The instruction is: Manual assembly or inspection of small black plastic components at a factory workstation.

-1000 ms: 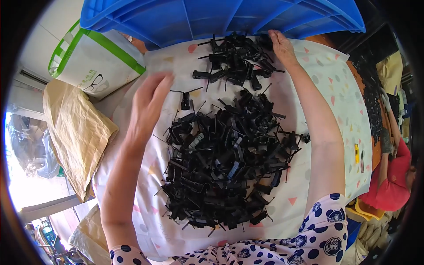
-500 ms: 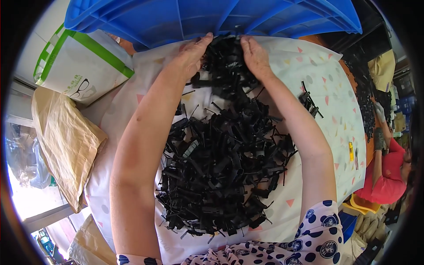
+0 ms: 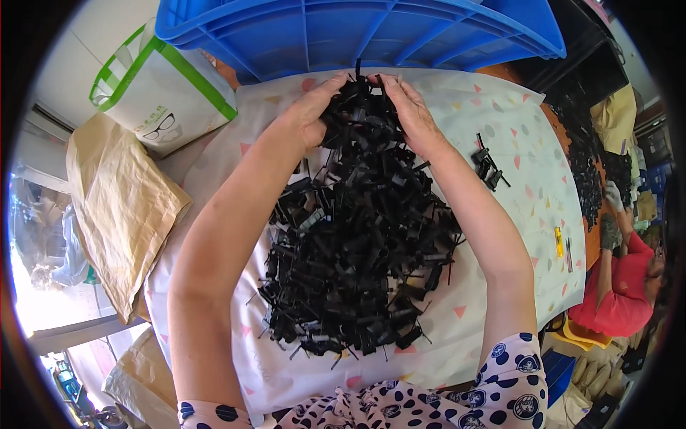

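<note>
Left hand [image 3: 313, 109] and right hand [image 3: 416, 116], fingers cupped but not closed, flank the far cluster of black parts [image 3: 361, 118], which, separate a second ago, now meets the main pile [image 3: 357, 264] on the cloth [image 3: 536, 179], gathering most pieces together.

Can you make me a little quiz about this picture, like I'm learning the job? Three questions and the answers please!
1. What colour is the big crate at the far edge of the table cover?

2. True or false: some black parts are between the left hand and the right hand.

3. Where does the bag with green edges stand?
A) On the left side of the picture
B) On the right side of the picture
C) Inside the crate

Key: 1. Blue. 2. True. 3. A.
</note>
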Demonstrator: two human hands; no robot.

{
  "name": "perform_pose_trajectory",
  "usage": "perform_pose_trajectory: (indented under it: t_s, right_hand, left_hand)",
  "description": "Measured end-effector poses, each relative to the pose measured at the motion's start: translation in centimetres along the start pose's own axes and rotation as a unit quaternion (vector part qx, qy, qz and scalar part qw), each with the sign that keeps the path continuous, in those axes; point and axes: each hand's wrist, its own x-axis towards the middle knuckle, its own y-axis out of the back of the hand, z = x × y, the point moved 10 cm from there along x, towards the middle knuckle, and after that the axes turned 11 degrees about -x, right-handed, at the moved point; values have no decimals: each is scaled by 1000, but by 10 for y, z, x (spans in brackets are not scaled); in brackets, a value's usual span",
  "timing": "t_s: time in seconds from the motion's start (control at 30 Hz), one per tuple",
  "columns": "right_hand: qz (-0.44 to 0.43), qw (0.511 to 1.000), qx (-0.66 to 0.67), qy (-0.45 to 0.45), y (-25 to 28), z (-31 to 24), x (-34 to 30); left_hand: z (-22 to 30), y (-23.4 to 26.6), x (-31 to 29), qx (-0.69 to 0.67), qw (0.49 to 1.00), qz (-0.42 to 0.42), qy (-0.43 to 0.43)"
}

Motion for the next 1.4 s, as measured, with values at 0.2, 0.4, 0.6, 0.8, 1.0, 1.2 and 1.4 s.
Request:
perform_pose_trajectory:
  t_s: [0.2, 0.4, 0.6, 0.8, 1.0, 1.2, 1.4]
  right_hand:
    - [-59, 990, -99, 77, -15, -79, -96]
    - [-189, 944, -139, 232, -31, -132, -199]
    - [119, 942, -300, 89, 117, -48, -157]
    - [135, 812, -563, 68, 224, 47, -124]
    - [54, 936, -342, 63, 112, 39, -139]
    - [55, 987, -143, 49, 74, 11, -175]
    - [35, 977, -175, 113, 15, -55, -199]
  left_hand:
    - [-18, -19, -99, -2, 994, -104, -32]
    - [-56, -3, -228, 246, 956, -76, -142]
    - [-56, 19, -338, 600, 732, 54, -319]
    - [-95, 118, -411, 581, 685, 244, -364]
    - [-152, 124, -388, 599, 716, 259, -250]
    - [-135, 84, -346, 577, 695, 229, -362]
    - [-130, 83, -338, 559, 704, 223, -377]
